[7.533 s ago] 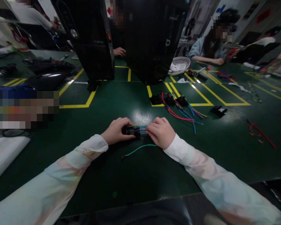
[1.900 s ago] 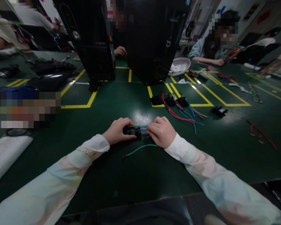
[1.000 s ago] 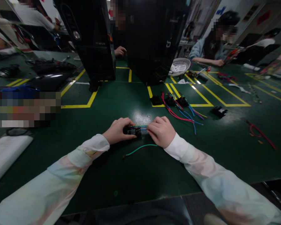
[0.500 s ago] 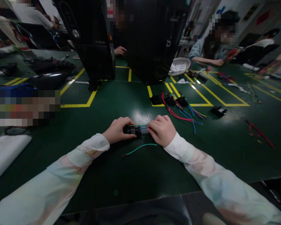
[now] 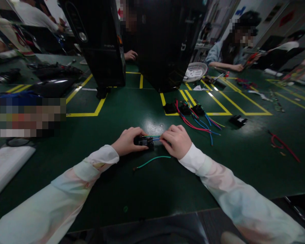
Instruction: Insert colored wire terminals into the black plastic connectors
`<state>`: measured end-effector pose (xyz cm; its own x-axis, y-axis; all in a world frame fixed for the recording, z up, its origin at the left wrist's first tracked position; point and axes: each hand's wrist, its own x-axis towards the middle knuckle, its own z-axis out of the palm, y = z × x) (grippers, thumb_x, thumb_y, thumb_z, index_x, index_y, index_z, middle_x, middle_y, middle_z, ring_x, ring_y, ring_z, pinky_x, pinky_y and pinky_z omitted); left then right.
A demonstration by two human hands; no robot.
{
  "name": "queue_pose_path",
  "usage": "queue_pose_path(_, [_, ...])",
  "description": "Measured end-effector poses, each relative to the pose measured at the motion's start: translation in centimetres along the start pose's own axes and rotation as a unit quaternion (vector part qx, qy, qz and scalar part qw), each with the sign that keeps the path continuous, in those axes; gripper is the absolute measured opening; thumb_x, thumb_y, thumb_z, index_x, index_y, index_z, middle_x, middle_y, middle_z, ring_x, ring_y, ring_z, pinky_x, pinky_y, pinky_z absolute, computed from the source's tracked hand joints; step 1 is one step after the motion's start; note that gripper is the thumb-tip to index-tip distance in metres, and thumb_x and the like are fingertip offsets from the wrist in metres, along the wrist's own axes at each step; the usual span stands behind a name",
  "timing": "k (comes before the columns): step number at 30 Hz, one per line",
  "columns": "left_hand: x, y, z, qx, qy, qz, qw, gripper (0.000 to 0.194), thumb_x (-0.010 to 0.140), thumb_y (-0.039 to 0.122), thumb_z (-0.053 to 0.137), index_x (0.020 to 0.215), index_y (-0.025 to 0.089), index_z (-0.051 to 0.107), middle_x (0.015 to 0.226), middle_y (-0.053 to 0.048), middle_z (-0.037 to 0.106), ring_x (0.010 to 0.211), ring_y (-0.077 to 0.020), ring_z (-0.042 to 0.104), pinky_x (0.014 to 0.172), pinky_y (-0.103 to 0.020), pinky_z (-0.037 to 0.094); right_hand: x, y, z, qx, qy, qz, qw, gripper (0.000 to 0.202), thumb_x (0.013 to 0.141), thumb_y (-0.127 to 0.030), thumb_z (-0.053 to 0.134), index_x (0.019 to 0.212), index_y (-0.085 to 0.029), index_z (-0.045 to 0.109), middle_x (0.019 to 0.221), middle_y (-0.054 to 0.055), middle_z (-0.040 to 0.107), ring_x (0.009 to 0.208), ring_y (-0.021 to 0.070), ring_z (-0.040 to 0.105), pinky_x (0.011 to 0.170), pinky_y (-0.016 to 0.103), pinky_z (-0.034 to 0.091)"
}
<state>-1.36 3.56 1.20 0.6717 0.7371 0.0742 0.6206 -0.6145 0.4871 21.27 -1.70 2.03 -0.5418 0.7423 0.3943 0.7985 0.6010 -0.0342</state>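
My left hand (image 5: 129, 140) is closed around a small black plastic connector block (image 5: 147, 143), holding it just over the table. Green and blue wires (image 5: 155, 138) run out of its right side. The fingers of my right hand (image 5: 176, 140) pinch these wires a short way from the block; their far ends are hidden by the hand. Below, a loose green wire (image 5: 154, 159) with a dark terminal at its left end lies on the green table (image 5: 162, 189).
Beyond my right hand lie several black connectors (image 5: 185, 108) with red and blue wires. Another black connector (image 5: 238, 121) and a red wire (image 5: 284, 147) are farther right. Tall black cases (image 5: 165, 47) stand at the back, beside a white basket (image 5: 197, 70). Co-workers sit across the table.
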Motion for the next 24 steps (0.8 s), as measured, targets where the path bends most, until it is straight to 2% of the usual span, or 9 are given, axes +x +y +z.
queue_pose_path(5, [-0.01,-0.09,0.05,-0.004,0.001,0.002,1.000,0.037,0.069,0.046,0.065,0.096,0.022,0.056,0.096,-0.002,0.059,0.089,-0.0219,0.051,0.077,-0.034,0.035,0.01,0.01,0.02,0.012,-0.010,-0.031,0.999,0.019,0.087,-0.025,0.043,0.078,-0.018,0.058,0.073,0.003,0.063,0.079,0.0173,0.043,0.071,0.033,0.022])
queue_pose_path(9, [0.00,-0.01,0.03,0.000,-0.001,-0.005,1.000,0.038,0.068,0.047,0.065,0.096,0.022,0.057,0.096,-0.002,0.059,0.089,-0.0220,0.051,0.077,-0.034,0.035,0.04,-0.06,0.05,0.005,-0.001,-0.001,1.000,0.018,0.087,-0.025,0.044,0.078,-0.017,0.057,0.073,0.004,0.062,0.079,0.0176,0.043,0.072,0.033,0.022])
queue_pose_path(12, [-0.01,0.04,0.01,-0.002,-0.003,-0.001,1.000,0.038,0.069,0.047,0.065,0.096,0.021,0.057,0.097,-0.002,0.059,0.089,-0.0220,0.051,0.078,-0.034,0.035,0.04,-0.07,0.05,0.012,-0.010,-0.022,1.000,0.017,0.087,-0.025,0.044,0.078,-0.018,0.057,0.073,0.003,0.062,0.080,0.0178,0.044,0.072,0.033,0.022])
queue_pose_path(16, [-0.01,-0.04,0.06,0.002,0.002,0.001,1.000,0.037,0.068,0.046,0.065,0.096,0.022,0.056,0.096,-0.002,0.059,0.089,-0.0221,0.051,0.077,-0.034,0.035,-0.02,0.00,0.05,0.012,0.003,-0.005,1.000,0.018,0.087,-0.025,0.043,0.079,-0.018,0.057,0.074,0.003,0.062,0.079,0.0173,0.044,0.072,0.033,0.023])
queue_pose_path(19, [-0.01,-0.11,0.10,0.001,0.001,0.004,1.000,0.037,0.069,0.046,0.065,0.096,0.022,0.056,0.096,-0.001,0.059,0.089,-0.0217,0.051,0.077,-0.034,0.034,-0.07,0.05,0.09,0.022,-0.006,-0.032,0.999,0.016,0.086,-0.024,0.045,0.078,-0.018,0.057,0.073,0.002,0.062,0.078,0.0168,0.043,0.071,0.032,0.023])
queue_pose_path(24, [-0.04,-0.03,0.03,0.000,0.002,0.001,1.000,0.037,0.069,0.047,0.064,0.095,0.022,0.057,0.095,-0.001,0.058,0.088,-0.0220,0.051,0.076,-0.034,0.034,-0.06,0.06,0.15,0.004,0.007,0.001,1.000,0.020,0.088,-0.026,0.042,0.079,-0.017,0.058,0.074,0.003,0.062,0.079,0.0174,0.043,0.072,0.033,0.022])
